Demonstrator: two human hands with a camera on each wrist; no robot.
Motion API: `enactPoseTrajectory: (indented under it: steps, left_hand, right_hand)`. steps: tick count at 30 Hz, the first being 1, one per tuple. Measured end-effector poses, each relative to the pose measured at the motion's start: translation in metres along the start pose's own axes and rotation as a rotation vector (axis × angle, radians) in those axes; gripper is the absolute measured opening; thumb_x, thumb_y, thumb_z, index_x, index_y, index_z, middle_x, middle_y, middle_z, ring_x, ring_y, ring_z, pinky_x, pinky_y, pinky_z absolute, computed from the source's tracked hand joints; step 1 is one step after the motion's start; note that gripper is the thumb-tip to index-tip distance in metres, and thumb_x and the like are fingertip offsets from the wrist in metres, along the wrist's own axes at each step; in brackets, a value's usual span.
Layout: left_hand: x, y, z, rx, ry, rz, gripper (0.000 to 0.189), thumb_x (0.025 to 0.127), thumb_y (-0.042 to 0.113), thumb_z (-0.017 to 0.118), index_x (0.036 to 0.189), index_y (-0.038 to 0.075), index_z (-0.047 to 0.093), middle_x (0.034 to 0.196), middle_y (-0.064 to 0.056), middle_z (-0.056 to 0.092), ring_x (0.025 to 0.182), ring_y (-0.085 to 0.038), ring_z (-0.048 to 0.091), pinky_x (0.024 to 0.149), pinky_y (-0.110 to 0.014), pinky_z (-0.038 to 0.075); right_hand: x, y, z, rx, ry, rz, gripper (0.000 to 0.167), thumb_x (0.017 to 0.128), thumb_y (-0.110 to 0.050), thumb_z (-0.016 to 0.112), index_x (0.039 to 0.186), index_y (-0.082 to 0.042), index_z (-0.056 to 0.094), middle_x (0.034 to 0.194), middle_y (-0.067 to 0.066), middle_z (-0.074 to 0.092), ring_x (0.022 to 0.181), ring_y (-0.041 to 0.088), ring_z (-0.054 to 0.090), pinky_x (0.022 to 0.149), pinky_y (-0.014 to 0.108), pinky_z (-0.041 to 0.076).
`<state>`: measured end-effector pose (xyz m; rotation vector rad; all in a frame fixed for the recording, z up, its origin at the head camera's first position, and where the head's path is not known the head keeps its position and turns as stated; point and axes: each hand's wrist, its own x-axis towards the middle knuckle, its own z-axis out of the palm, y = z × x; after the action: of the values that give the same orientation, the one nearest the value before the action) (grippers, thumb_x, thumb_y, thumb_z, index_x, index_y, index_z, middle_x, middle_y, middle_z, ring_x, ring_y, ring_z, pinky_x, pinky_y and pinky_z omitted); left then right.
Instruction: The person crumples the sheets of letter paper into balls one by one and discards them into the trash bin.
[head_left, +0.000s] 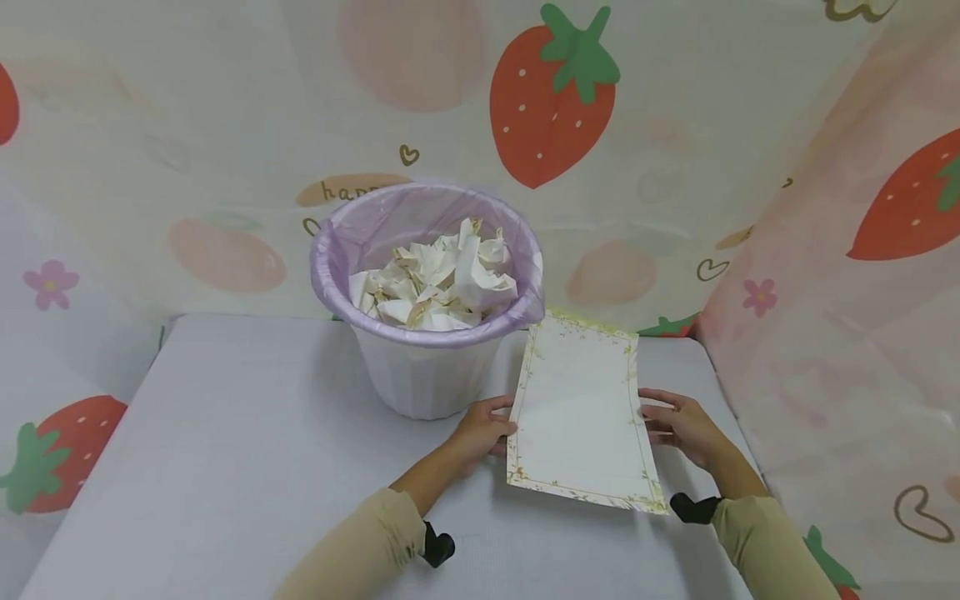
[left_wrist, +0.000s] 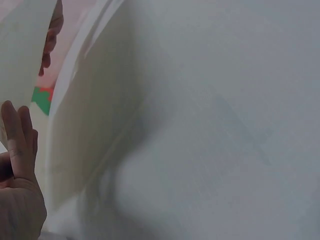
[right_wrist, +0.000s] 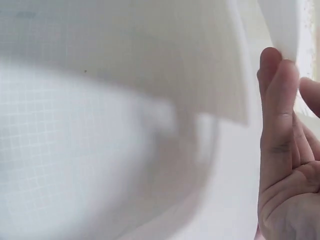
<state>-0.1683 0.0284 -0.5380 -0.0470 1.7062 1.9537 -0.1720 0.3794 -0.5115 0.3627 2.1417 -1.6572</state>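
Note:
A white sheet of paper [head_left: 581, 408] with a yellow-green floral border is held above the table. My left hand [head_left: 478, 432] pinches its left edge, thumb in front and fingers behind. At the opposite edge my right hand [head_left: 686, 429] holds the sheet between thumb and fingers. In the left wrist view, the left hand [left_wrist: 20, 175] has its fingers against the back of the paper. The right wrist view shows the right hand [right_wrist: 285, 150] with fingertips touching the paper's underside.
A white waste bin [head_left: 427, 375] with a purple liner [head_left: 330, 275] stands left of the sheet. Crumpled papers [head_left: 442, 275] fill much of it. White cloth covers the table [head_left: 225, 467]. Strawberry-printed curtains [head_left: 712, 125] hang behind and at the sides.

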Motion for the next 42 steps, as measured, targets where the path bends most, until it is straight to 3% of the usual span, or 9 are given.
enactPoseTrajectory:
  steps: [8, 15, 21, 28, 36, 40, 42]
  left_hand:
    - [-0.005, 0.005, -0.006, -0.028, -0.047, -0.027, 0.052, 0.091, -0.006, 0.058, 0.142, -0.004, 0.048, 0.109, -0.023, 0.071, 0.081, -0.019, 0.071, 0.071, -0.036, 0.06]
    - [-0.009, 0.012, -0.011, -0.037, -0.088, -0.058, 0.053, 0.092, -0.006, 0.058, 0.143, -0.005, 0.047, 0.105, -0.021, 0.072, 0.078, -0.018, 0.071, 0.071, -0.035, 0.06]
    - [-0.012, 0.017, -0.016, -0.074, -0.095, -0.069, 0.053, 0.09, -0.007, 0.057, 0.142, -0.008, 0.046, 0.106, -0.023, 0.071, 0.076, -0.016, 0.071, 0.069, -0.03, 0.059]
    - [-0.014, 0.019, -0.024, -0.099, -0.131, -0.079, 0.056, 0.093, -0.002, 0.058, 0.145, -0.009, 0.041, 0.108, -0.019, 0.071, 0.078, -0.015, 0.07, 0.069, -0.027, 0.057]
    - [-0.014, 0.022, -0.028, -0.06, -0.152, -0.065, 0.054, 0.099, 0.012, 0.057, 0.146, -0.007, 0.04, 0.113, -0.021, 0.07, 0.091, -0.027, 0.073, 0.069, -0.031, 0.06]
    - [-0.013, 0.022, -0.025, -0.078, -0.131, -0.051, 0.051, 0.099, 0.007, 0.056, 0.146, -0.006, 0.041, 0.1, -0.013, 0.073, 0.079, -0.018, 0.072, 0.065, -0.026, 0.058]
    - [-0.012, 0.021, -0.025, -0.094, -0.119, -0.049, 0.051, 0.097, 0.003, 0.056, 0.146, -0.005, 0.042, 0.093, -0.009, 0.073, 0.07, -0.012, 0.069, 0.061, -0.023, 0.056]
  right_hand:
    - [-0.002, -0.005, 0.005, 0.029, -0.016, -0.046, 0.07, 0.099, -0.025, 0.064, 0.153, 0.003, 0.028, 0.097, -0.003, 0.073, 0.083, 0.015, 0.07, 0.071, 0.03, 0.058]
    - [-0.004, -0.011, 0.006, 0.102, -0.016, -0.184, 0.063, 0.101, -0.012, 0.059, 0.152, 0.004, 0.025, 0.095, -0.006, 0.074, 0.079, 0.013, 0.071, 0.067, 0.03, 0.057]
    - [-0.009, -0.015, 0.007, 0.133, -0.037, -0.283, 0.063, 0.101, -0.01, 0.057, 0.153, 0.006, 0.025, 0.101, -0.005, 0.074, 0.078, 0.013, 0.07, 0.065, 0.028, 0.057]
    - [-0.018, -0.019, 0.006, 0.184, -0.079, -0.386, 0.049, 0.102, -0.007, 0.055, 0.145, 0.01, 0.038, 0.1, 0.0, 0.074, 0.074, 0.012, 0.068, 0.06, 0.024, 0.056]
    - [-0.026, -0.021, 0.004, 0.179, -0.124, -0.421, 0.039, 0.103, -0.005, 0.053, 0.139, 0.008, 0.048, 0.102, 0.002, 0.074, 0.079, 0.014, 0.071, 0.061, 0.025, 0.057]
    - [-0.028, -0.022, 0.002, 0.221, -0.181, -0.438, 0.025, 0.103, 0.001, 0.048, 0.122, 0.001, 0.063, 0.098, 0.002, 0.073, 0.081, 0.014, 0.071, 0.063, 0.026, 0.058]
    - [-0.029, -0.022, 0.001, 0.256, -0.227, -0.451, 0.027, 0.103, 0.004, 0.044, 0.116, -0.002, 0.067, 0.1, 0.003, 0.073, 0.084, 0.014, 0.071, 0.066, 0.027, 0.058]
